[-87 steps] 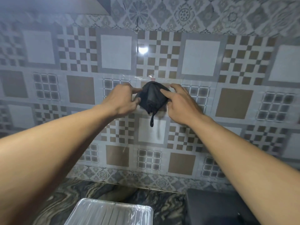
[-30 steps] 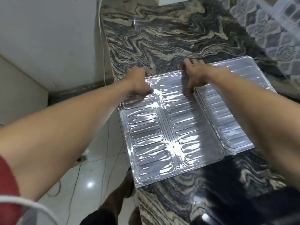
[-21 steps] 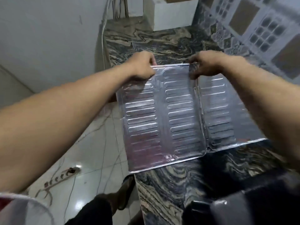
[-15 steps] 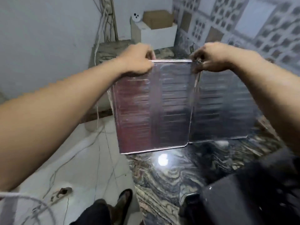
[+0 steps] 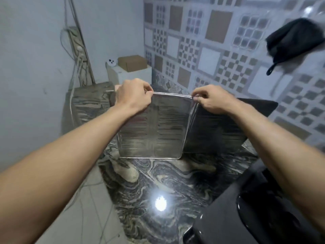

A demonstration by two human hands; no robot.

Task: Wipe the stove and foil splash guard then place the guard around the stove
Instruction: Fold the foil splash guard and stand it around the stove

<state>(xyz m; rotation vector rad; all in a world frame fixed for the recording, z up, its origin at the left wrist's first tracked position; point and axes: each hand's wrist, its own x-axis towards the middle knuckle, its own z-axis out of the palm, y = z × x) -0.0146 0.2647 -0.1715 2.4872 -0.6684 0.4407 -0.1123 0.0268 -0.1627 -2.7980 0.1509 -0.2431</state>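
The ribbed foil splash guard [image 5: 154, 131] stands upright on the marble counter [image 5: 158, 180], its bottom edge resting on the stone. My left hand [image 5: 133, 94] pinches the guard's top edge at the left. At the fold on the right, my right hand [image 5: 211, 99] pinches the same top edge. The guard's right panel [image 5: 214, 136] is angled back toward the tiled wall and looks dark. The black stove [image 5: 255, 213] fills the lower right corner, in front of and to the right of the guard. A black cloth [image 5: 293, 39] hangs on the tiled wall at upper right.
A white box with a cardboard box [image 5: 131, 63] on top sits at the counter's far end. Cables and a power strip [image 5: 77, 50] run down the grey left wall. The counter's left edge drops to a tiled floor [image 5: 84, 217].
The guard, flat on the counter a second ago, has been lifted by its far edge and stood upright, its right panel folding back. Earlier, both hands were on the cloth at the wall.
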